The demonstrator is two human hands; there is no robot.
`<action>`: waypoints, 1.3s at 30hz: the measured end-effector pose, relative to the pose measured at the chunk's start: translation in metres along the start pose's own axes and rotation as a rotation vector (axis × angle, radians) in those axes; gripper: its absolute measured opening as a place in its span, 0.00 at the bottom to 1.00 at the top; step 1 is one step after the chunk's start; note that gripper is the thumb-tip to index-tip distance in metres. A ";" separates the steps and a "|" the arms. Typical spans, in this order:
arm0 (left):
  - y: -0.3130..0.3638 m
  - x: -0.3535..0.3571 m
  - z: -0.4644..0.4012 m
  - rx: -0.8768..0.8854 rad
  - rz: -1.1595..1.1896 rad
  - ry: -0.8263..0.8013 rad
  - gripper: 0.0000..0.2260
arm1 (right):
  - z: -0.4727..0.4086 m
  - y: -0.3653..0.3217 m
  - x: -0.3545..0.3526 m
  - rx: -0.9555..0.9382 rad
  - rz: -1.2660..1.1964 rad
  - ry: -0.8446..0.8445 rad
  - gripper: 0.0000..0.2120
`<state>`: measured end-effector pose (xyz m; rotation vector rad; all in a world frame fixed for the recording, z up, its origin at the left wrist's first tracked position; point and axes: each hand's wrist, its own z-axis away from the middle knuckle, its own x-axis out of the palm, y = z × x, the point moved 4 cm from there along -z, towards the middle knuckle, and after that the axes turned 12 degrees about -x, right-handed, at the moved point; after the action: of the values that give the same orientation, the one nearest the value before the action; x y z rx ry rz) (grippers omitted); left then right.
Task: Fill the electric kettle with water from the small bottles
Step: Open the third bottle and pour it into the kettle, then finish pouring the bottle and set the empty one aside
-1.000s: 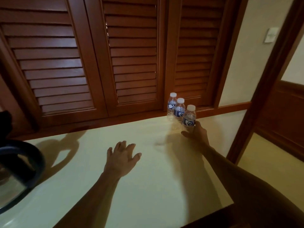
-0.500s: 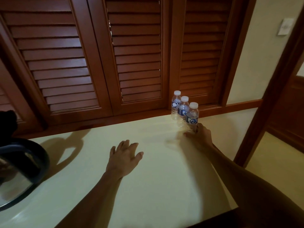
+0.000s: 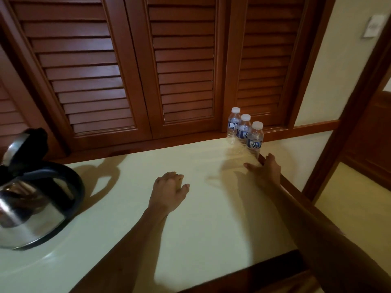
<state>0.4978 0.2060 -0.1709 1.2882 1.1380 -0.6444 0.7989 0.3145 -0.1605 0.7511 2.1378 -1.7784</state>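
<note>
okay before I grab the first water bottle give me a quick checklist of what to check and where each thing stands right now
1. Kettle lid open: ok, it stands flipped up.
2. Three bottles upright on the counter: ok.
3. Nearest bottle capped: ok, white cap on; it must come off before pouring.
4. Right hand at the nearest bottle's base: ok, grip cannot tell.
5. Left hand free: ok, resting on the counter.
6. Kettle water level: cannot tell.

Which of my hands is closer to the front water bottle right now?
Right. Your right hand is at the base of the front water bottle, just short of gripping it; your left hand lies flat on the counter, well off to its left.
</note>
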 end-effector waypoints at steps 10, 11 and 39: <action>-0.066 -0.028 0.082 0.213 -0.086 -0.184 0.24 | 0.147 -0.064 0.075 -0.396 0.624 -0.408 0.19; -0.083 -0.038 0.095 0.214 -0.043 -0.189 0.23 | 0.164 -0.076 0.092 -0.447 0.662 -0.457 0.20; -0.466 -0.271 0.226 -0.739 0.889 0.442 0.35 | 0.422 -0.316 0.346 -0.864 0.558 -0.772 0.25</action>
<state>0.0512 -0.1702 -0.1362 1.1274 0.8711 0.6950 0.2872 -0.0550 -0.1641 0.2872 1.6498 -0.5776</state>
